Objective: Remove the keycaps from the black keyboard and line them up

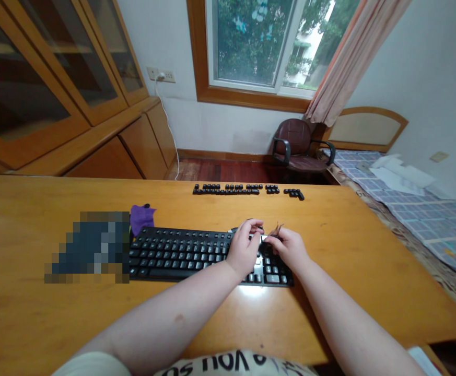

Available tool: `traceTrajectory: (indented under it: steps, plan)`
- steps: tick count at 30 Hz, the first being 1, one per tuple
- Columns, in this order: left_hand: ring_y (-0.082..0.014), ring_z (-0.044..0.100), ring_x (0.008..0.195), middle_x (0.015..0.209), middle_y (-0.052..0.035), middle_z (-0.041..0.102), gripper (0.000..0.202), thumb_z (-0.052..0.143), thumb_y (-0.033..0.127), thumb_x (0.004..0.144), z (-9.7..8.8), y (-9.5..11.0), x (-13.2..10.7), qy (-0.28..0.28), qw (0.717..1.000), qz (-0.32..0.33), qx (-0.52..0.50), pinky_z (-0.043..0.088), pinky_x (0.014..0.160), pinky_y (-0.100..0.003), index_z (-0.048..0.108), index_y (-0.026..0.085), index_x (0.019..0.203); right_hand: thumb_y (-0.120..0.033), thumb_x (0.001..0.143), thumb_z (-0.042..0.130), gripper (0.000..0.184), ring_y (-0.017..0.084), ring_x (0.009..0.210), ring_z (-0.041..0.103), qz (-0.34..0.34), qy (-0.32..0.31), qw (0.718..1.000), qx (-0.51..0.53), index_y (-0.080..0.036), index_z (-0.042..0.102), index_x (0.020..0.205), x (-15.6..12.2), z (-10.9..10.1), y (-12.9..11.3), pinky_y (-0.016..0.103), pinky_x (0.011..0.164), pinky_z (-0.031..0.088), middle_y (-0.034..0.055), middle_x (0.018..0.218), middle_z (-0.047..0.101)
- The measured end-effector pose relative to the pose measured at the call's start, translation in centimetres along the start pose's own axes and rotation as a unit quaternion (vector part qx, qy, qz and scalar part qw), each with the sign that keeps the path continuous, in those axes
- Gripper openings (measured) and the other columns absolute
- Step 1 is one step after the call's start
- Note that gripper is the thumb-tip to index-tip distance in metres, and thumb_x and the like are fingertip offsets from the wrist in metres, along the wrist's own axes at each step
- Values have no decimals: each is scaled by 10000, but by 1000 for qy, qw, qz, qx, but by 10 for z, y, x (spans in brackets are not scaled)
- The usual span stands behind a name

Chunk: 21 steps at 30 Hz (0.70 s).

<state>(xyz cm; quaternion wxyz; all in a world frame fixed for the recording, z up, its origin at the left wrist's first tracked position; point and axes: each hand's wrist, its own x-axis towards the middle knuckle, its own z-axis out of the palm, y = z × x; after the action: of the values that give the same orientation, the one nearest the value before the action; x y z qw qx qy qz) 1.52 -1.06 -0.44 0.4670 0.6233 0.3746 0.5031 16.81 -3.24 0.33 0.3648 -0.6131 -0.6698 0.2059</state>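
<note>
A black computer keyboard (180,253) lies on the desk in front of me; pale bare patches show at its right part. My left hand (246,248) rests over that part, fingers loosely curved toward the back edge, thumb apart from them. Just right of it, my right hand (288,248) is closed in a pinch over the number pad. From its fingers sticks up what looks like a small brush (278,228) with brown bristles; its lower end is hidden. A dark object (233,230), partly covered by my left hand, lies behind the keyboard.
Loose black keycaps (228,190) stand in rows along the far edge of the wooden desk (165,326). A purple cloth (141,218) and a blurred-out item (94,248) lie at left. Beyond are a chair (296,141) and a bed (411,193).
</note>
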Motion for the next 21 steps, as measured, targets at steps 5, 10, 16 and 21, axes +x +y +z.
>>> traceTrajectory:
  steps: [5,10,16,21]
  plan:
    - [-146,598,870,970,-57,620,216,439,107,822,-2,4,1,-10,999,14,45,476,813,-291,567,170,984,-404,773,620,241,149,590,609,-98,-58,993,27,-199,664,654,0,-2,2,246,584,458,21,607,656]
    - [-171,583,875,880,-26,655,279,428,34,740,-5,10,-1,-65,978,54,193,454,831,-316,619,188,872,-409,754,645,218,128,523,591,-116,-115,982,90,-222,694,654,-3,-6,0,235,531,461,7,596,636]
    - [-205,568,925,945,-25,671,329,435,45,712,-3,6,-2,-123,944,58,300,423,870,-357,644,205,910,-395,743,658,222,118,447,579,-21,-100,980,173,-190,689,664,-8,-7,2,235,485,475,9,588,616]
    - [-183,575,933,940,-20,672,361,400,43,711,-4,3,3,-120,959,16,257,433,876,-319,644,206,921,-395,757,640,254,132,491,589,11,-90,980,176,-169,667,643,-9,-6,-3,237,512,487,23,558,603]
